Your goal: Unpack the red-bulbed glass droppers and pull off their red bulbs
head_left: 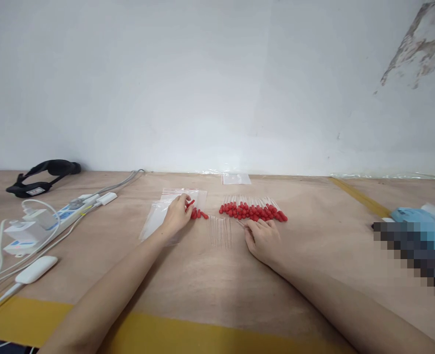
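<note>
Running across the near edge of the counter [217, 285], well short of either hand, was a strip of yellow tape [173, 327]. Beyond it, between the two hands, lay a row of slender clear tubes [221, 232], side by side and roughly parallel, presumably so that single ones could be picked out easily. The right hand [264, 238], just right of that row, had its thumb and fingertips together on what looked like one tube [241, 223], the end poking out toward the left hand [177, 214]. That left hand had its fingers pinched on one red cap [190, 202], with loose red caps [194, 213] just right of its fingertips, probably kept close for reach. Just beyond the right hand's fingers, the red-capped tubes [254, 211] lay bunched, red ends toward the hand and clear stems away, likely all turned one way to keep them orderly. Whether any tube contained something could not be told. Flat, clear bags [153, 221] lay partly under and beside the left hand; no contents showed through them. Farthest off, beyond both hands near the wall [202, 88], lay a small bag [235, 179], also flat, its contents indistinguishable.
</note>
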`<state>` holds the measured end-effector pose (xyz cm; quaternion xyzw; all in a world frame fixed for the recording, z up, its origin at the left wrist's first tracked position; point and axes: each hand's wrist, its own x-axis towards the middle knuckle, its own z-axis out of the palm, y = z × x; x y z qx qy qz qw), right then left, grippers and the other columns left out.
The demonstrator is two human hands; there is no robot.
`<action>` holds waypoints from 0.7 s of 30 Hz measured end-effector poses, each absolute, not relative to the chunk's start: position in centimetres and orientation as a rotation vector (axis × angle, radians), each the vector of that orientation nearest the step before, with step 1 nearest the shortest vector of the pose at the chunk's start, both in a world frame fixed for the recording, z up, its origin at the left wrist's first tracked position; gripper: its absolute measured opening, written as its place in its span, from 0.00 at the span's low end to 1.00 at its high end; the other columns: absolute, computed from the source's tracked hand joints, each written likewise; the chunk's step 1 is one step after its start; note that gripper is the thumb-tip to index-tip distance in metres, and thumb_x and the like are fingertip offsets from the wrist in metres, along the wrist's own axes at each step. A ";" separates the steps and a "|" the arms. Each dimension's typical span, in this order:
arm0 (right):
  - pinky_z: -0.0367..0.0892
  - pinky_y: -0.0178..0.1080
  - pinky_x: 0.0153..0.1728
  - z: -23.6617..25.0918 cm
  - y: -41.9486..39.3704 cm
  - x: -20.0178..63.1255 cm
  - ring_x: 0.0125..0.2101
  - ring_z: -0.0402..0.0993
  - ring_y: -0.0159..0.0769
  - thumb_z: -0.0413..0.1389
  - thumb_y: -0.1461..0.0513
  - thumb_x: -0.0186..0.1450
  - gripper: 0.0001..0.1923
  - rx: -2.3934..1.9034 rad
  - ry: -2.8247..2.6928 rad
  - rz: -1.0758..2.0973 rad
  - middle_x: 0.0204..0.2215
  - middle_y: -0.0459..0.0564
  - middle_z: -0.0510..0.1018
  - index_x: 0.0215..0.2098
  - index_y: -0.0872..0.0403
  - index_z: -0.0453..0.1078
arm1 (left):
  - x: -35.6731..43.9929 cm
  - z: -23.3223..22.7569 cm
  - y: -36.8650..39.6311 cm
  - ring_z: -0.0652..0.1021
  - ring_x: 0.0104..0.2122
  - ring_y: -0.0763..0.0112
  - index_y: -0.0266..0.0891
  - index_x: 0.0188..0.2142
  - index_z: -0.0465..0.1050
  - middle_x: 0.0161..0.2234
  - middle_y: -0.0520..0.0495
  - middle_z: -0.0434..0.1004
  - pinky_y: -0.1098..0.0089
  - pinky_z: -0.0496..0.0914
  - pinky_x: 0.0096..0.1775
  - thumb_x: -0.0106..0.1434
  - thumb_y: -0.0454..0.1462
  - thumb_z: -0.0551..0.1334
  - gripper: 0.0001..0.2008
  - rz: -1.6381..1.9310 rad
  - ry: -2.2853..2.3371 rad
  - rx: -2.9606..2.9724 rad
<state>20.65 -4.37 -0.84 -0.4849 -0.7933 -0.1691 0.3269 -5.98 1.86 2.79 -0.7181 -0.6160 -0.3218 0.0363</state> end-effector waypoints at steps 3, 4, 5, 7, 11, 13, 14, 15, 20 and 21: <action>0.47 0.37 0.33 -0.9 -4.3 20.6 0.28 0.64 0.32 0.47 0.66 0.60 0.08 -1.269 -2.074 -0.444 0.24 0.47 0.73 0.31 0.54 0.68 | -6.6 2.2 2.2 0.72 0.30 0.68 0.39 0.33 0.65 0.31 0.48 0.70 0.68 0.66 0.34 0.57 0.38 0.55 0.06 -0.993 -1.873 -2.226; 0.47 0.37 0.33 -0.9 -4.3 20.5 0.28 0.64 0.32 0.47 0.66 0.60 0.08 -1.265 -2.074 -0.435 0.25 0.47 0.74 0.31 0.54 0.68 | -6.7 2.1 2.2 0.72 0.30 0.68 0.39 0.32 0.65 0.31 0.48 0.70 0.68 0.66 0.35 0.57 0.39 0.54 0.06 -1.000 -1.864 -2.233; 0.47 0.37 0.34 -0.9 -4.4 20.4 0.28 0.64 0.32 0.47 0.66 0.60 0.08 -1.259 -2.078 -0.424 0.25 0.47 0.74 0.31 0.54 0.69 | -6.8 2.0 2.2 0.72 0.30 0.68 0.39 0.31 0.65 0.31 0.48 0.70 0.69 0.66 0.35 0.57 0.39 0.54 0.07 -1.010 -1.855 -2.235; 0.47 0.37 0.34 -1.0 -4.5 20.3 0.29 0.64 0.32 0.47 0.66 0.60 0.08 -1.234 -2.096 -0.406 0.25 0.47 0.74 0.31 0.54 0.69 | -7.1 2.2 2.2 0.72 0.31 0.68 0.39 0.30 0.66 0.31 0.47 0.71 0.68 0.66 0.36 0.58 0.41 0.53 0.08 -1.042 -1.832 -2.212; 0.48 0.38 0.36 -0.9 -4.9 19.9 0.31 0.65 0.33 0.49 0.62 0.61 0.08 -1.180 -2.139 -0.390 0.26 0.47 0.75 0.33 0.53 0.70 | -6.7 3.3 2.4 0.71 0.35 0.66 0.39 0.31 0.68 0.31 0.47 0.72 0.66 0.65 0.40 0.59 0.41 0.52 0.10 -1.048 -1.759 -2.170; 0.48 0.39 0.37 -0.8 -5.2 19.7 0.33 0.65 0.35 0.49 0.59 0.61 0.09 -1.172 -2.162 -0.372 0.28 0.48 0.75 0.34 0.53 0.69 | -5.8 3.9 2.6 0.71 0.37 0.64 0.39 0.30 0.70 0.31 0.47 0.72 0.65 0.64 0.41 0.58 0.40 0.53 0.10 -0.943 -1.742 -2.208; 0.49 0.39 0.37 -0.7 -5.3 19.6 0.34 0.66 0.35 0.49 0.57 0.61 0.10 -1.171 -2.174 -0.358 0.30 0.49 0.75 0.34 0.53 0.69 | -5.1 4.1 2.7 0.71 0.37 0.63 0.39 0.30 0.71 0.32 0.46 0.72 0.63 0.64 0.42 0.57 0.41 0.55 0.09 -0.867 -1.744 -2.238; 0.49 0.40 0.38 -0.6 -5.5 19.4 0.35 0.66 0.36 0.49 0.55 0.61 0.12 -1.172 -2.185 -0.342 0.31 0.50 0.75 0.35 0.53 0.69 | -4.3 4.3 2.8 0.70 0.38 0.61 0.40 0.30 0.72 0.33 0.45 0.72 0.62 0.63 0.43 0.56 0.41 0.56 0.09 -0.785 -1.751 -2.269; 0.51 0.42 0.40 -0.1 -6.0 19.1 0.36 0.66 0.39 0.49 0.49 0.60 0.19 -1.154 -2.245 -0.253 0.35 0.52 0.74 0.41 0.53 0.67 | -0.6 4.8 3.6 0.68 0.44 0.54 0.43 0.28 0.75 0.37 0.44 0.71 0.56 0.60 0.45 0.51 0.48 0.59 0.13 -0.481 -1.838 -2.441; 0.51 0.42 0.40 -0.1 -6.1 19.1 0.37 0.66 0.39 0.49 0.49 0.60 0.20 -1.141 -2.258 -0.234 0.36 0.53 0.74 0.42 0.54 0.66 | -0.2 4.8 3.8 0.68 0.44 0.54 0.43 0.28 0.75 0.37 0.44 0.71 0.56 0.60 0.45 0.50 0.48 0.60 0.13 -0.444 -1.854 -2.473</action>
